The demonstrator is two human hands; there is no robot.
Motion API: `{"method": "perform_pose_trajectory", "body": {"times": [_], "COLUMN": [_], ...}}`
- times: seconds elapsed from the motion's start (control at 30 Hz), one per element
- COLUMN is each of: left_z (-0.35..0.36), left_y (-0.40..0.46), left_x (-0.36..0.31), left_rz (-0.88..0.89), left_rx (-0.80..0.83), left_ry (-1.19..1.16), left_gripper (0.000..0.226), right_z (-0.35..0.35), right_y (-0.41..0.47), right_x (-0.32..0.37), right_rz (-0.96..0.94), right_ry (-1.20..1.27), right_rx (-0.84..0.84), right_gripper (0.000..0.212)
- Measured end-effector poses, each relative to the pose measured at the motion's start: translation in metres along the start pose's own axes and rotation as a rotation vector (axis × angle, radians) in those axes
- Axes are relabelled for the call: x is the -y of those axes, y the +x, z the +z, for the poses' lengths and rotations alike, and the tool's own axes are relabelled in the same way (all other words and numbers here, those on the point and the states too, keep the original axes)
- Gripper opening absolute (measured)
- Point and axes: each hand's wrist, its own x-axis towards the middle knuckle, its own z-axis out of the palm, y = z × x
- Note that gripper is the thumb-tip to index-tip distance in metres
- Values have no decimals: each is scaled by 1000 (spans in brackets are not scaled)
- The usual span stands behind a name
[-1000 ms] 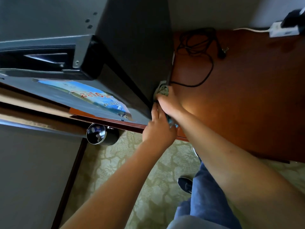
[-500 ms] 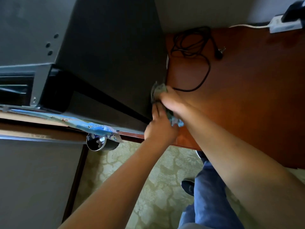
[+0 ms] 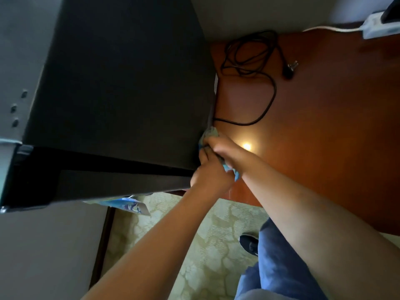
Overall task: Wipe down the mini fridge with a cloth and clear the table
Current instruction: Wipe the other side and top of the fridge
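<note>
The black mini fridge (image 3: 121,89) fills the upper left and stands on the reddish wooden table (image 3: 324,126). Both hands meet at its lower right side edge. My right hand (image 3: 225,150) grips a blue-green cloth (image 3: 211,134) and presses it against the fridge's side. The cloth's tail (image 3: 234,173) shows under my wrist. My left hand (image 3: 208,174) lies just below and left of the right hand, its fingers reaching up to the cloth; its grip is hidden.
A black power cord (image 3: 255,68) lies coiled on the table behind the fridge, its plug (image 3: 291,69) loose. A white power strip (image 3: 381,29) sits at the far right corner. A blue leaflet (image 3: 127,205) pokes out under the fridge front. Patterned carpet (image 3: 194,245) lies below.
The view has swung left and closer to the fridge's side. Both hands stay on the cloth at the fridge's lower edge, shifted slightly up along it. The small bin below is out of view.
</note>
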Motion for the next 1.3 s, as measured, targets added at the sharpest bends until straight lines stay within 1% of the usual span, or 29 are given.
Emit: {"method": "perform_pose_trajectory", "body": {"times": [0.03, 0.07, 0.1, 0.17, 0.2, 0.23, 0.27, 0.3, 0.33, 0.4, 0.43, 0.5, 0.53, 0.6, 0.63, 0.7, 0.73, 0.83, 0.9, 0.93, 1.0, 1.03, 1.07, 1.1, 1.13, 1.17, 1.2, 1.23, 1.3], "left_z": [-13, -26, -39, -54, -55, -51, -41, -29, -15, 7, 13, 11, 3, -21, -34, -54, -59, -53, -39, -33, -26, -27, -29, -33, -37, -43, -48, -55, -66], "left_y": [5, 11, 15, 22, 24, 26, 27, 25, 20, 8, 3, 4, 8, 24, 35, 57, 66, 77, 68, 62, 53, 52, 53, 55, 60, 67, 75, 83, 100], "left_x": [-8, -14, -21, -32, -35, -37, -35, -31, -24, -12, -8, -8, -13, -29, -38, -54, -59, -61, -52, -48, -41, -41, -43, -47, -52, -59, -65, -70, -76], "left_rz": [42, 85, 103, 86, 69, 50, 27, -13, -63, -122, -133, -142, -132, -84, -53, -21, -24, -39, -84, -102, -144, -164, -180, -192, -196, -190, -179, -170, -149], "left_rx": [-54, -107, -145, -182, -175, -146, -101, -34, 60, 230, 265, 225, 191, 125, 80, 7, 0, 30, 134, 208, 316, 324, 313, 295, 275, 256, 234, 206, 150], "left_ry": [14, 11, -23, -78, -71, -55, -26, 4, 28, 59, 63, 39, 24, 0, -15, -54, -75, -55, 46, 100, 142, 131, 109, 83, 50, 17, -13, -36, -64], "left_gripper": [97, 93, 90, 88, 90, 93, 96, 98, 99, 100, 101, 101, 101, 107, 108, 104, 102, 101, 99, 98, 97, 97, 97, 96, 94, 94, 95, 96, 95], "right_z": [-5, -9, -13, -17, -17, -14, -11, -6, -2, 5, 6, 6, 4, -5, -11, -26, -32, -30, -21, -18, -14, -15, -17, -21, -26, -32, -37, -41, -47], "right_y": [2, 5, 10, 10, 17, 22, 31, 32, 30, 6, -2, -3, 6, 29, 39, 59, 69, 76, 71, 66, 62, 52, 46, 49, 49, 54, 59, 68, 91], "right_x": [24, 46, 64, 86, 83, 71, 54, 33, 9, -24, -33, -35, -29, 5, 28, 67, 77, 66, 30, 12, -12, -5, 3, 10, 22, 32, 43, 50, 64], "right_rz": [-48, -100, -129, -154, -155, -138, -121, -77, -42, 96, 157, 182, 148, 69, 29, -37, -54, -20, 64, 128, 215, 232, 234, 230, 218, 218, 218, 217, 216], "right_ry": [-9, -11, -20, 2, 24, 5, -19, -47, -58, -88, -116, -188, -186, -132, -119, -112, -83, -77, -125, -142, -233, -304, -342, -340, -293, -230, -174, -105, -48], "right_rx": [-28, -23, -17, -27, -37, -67, -86, -111, -110, -38, 15, 71, 72, 24, -8, -46, -59, -68, -49, -3, 86, 112, 131, 150, 181, 205, 222, 217, 123], "right_gripper": [62, 71, 69, 50, 43, 43, 48, 53, 53, 39, 42, 58, 57, 40, 37, 46, 49, 47, 72, 84, 94, 90, 77, 56, 33, 16, 10, 21, 58]}}
